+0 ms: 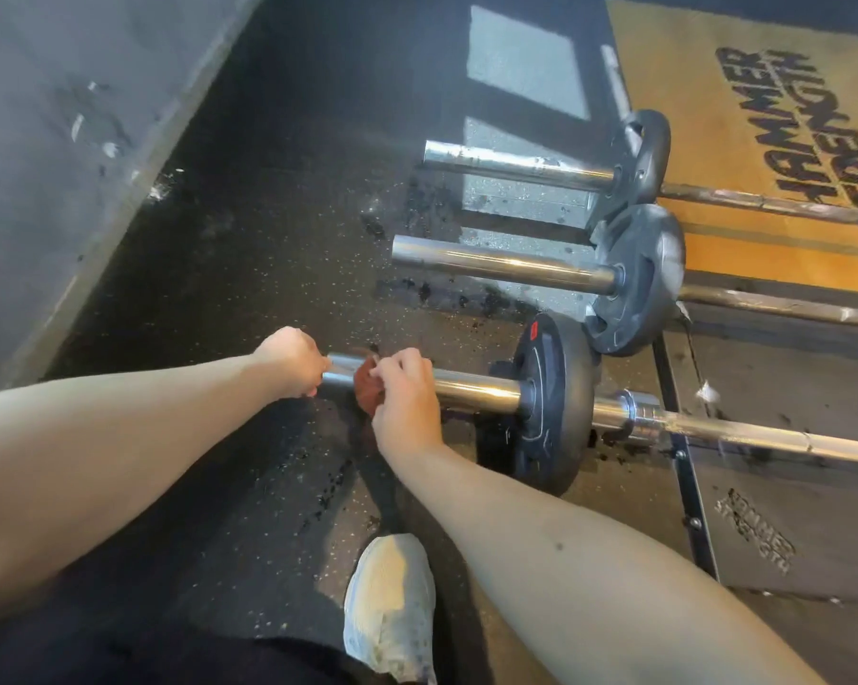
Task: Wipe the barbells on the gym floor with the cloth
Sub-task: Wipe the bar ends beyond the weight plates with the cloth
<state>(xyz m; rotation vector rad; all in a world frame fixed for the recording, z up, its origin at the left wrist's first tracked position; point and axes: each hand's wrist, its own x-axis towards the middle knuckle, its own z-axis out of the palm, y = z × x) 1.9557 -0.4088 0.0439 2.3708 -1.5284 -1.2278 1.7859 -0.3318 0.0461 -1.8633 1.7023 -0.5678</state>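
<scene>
Left hand (pixel 292 360) grips nearest barbell (pixel 471 388) sleeve end; right hand (pixel 407 393) pinches rust-red cloth (pixel 365 388) against it, both arms outstretched.

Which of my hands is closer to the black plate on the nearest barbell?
Right. The right hand holds the cloth on the bar, partway toward the plate; the left hand grips the bar's free end, farther from it.
</scene>
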